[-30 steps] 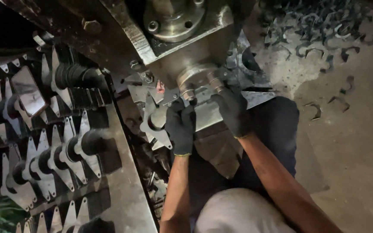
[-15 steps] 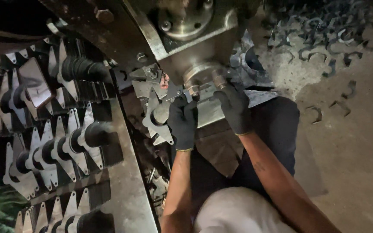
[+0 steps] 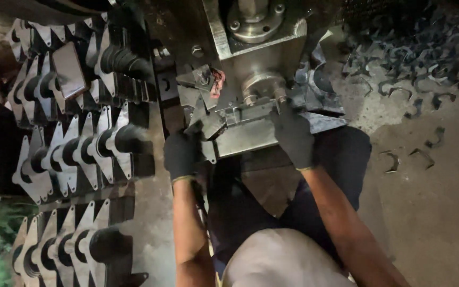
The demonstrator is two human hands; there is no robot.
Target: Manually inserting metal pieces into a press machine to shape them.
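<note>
While both forearms are reaching up from the bottom centre of the frame, the left hand (image 3: pixel 183 154), in a dark glove, is closing around the lower left edge of a flat metal blank (image 3: pixel 208 127) at centre frame. The right hand (image 3: pixel 293 135), gloved alike, is gripping the right end of the steel die block (image 3: pixel 251 127), its fingertips just below the round punch (image 3: pixel 261 85).

Two gloved hands and one blank are showing; whether a second blank is lying under the first cannot be told.

Beside the left arm, a workbench (image 3: pixel 150 212) is carrying stacked stamped plates (image 3: pixel 75 154) threaded on dark pegs, in roughly three rows along the left of the frame; individual plates are too many and too overlapped to count.

Farther off, the press head (image 3: pixel 256 21) is overhanging the die block at top centre, and curved metal offcuts (image 3: pixel 399 53) are lying scattered over the floor at upper right, well beyond a dozen.
</note>
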